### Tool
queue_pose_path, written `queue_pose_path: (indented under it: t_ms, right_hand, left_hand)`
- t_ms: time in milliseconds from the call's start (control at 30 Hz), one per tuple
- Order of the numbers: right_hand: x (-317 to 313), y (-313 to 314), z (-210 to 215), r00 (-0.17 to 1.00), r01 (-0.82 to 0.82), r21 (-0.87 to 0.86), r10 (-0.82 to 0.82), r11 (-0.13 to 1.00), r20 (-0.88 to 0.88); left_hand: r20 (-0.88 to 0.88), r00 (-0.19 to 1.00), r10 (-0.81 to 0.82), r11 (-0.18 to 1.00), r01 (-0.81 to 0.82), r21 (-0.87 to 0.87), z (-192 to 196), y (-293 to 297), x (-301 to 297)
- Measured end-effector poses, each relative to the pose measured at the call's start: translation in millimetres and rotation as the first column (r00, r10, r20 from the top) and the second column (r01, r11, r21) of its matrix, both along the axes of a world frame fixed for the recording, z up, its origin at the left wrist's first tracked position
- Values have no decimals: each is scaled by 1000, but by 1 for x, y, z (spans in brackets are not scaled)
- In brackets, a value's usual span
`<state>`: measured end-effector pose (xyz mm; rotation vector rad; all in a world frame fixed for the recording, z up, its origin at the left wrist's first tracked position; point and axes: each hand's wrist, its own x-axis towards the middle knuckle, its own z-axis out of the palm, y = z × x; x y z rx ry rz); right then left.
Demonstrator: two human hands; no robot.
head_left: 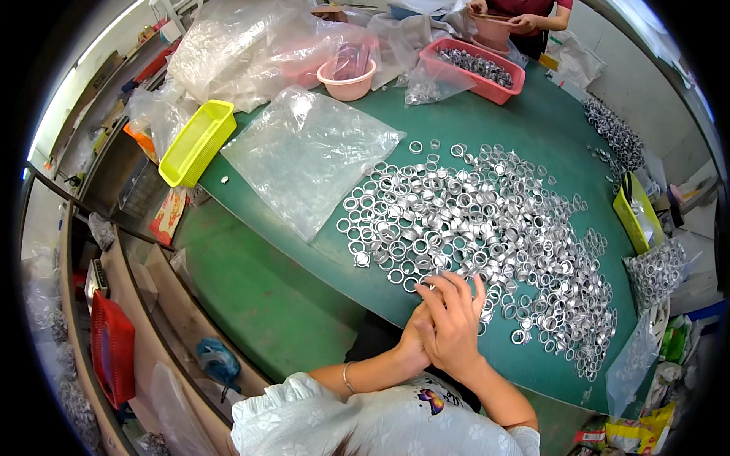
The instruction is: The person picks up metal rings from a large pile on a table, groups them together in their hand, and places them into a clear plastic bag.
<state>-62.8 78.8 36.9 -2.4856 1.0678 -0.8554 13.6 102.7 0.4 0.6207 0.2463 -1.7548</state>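
Observation:
A broad heap of silver metal rings (456, 205) lies spread over the green table (304, 266). At its near edge my right hand (454, 327) is held with the fingers stretched and apart, and no object shows in it. My left hand (411, 343) is up against the right one, partly behind it. The left fingers are mostly covered, so what they hold, if anything, is hidden. Just beyond my fingertips lie loose rings. A flat clear plastic bag (312, 156) rests left of the heap.
A yellow-green basket (199, 144) sits on the table's left edge. At the back are a pink bowl (347, 82) and a pink tub (502, 91) of metal parts. Another person's hands (525, 24) hold a container there. A yellow basket (633, 213) and bagged rings (655, 270) line the right.

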Motion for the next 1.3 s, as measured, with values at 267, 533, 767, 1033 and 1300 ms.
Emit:
queue_pose_path:
  t_ms: [267,533,767,1033,1300]
  right_hand:
    - [1,-41,-7,959,-35,238,-34,971,282]
    - [85,-66,-45,879,-450,-101,420,887,-224]
    - [73,-80,-59,864,-419,-175,332,891,-379]
    - [33,-111,-53,877,-329,-266,189,906,-441]
    - [0,-148,-41,896,-51,-308,-92,950,-433]
  left_hand:
    - [-117,987,107,982,-124,-145,4,25,66]
    - [-196,872,449,873,-475,-113,-13,28,111]
    - [-124,837,533,830,-546,-112,-19,28,127]
    - [-125,854,504,851,-516,-94,-25,29,123]
    - [-114,868,483,861,-494,-120,-27,32,128]
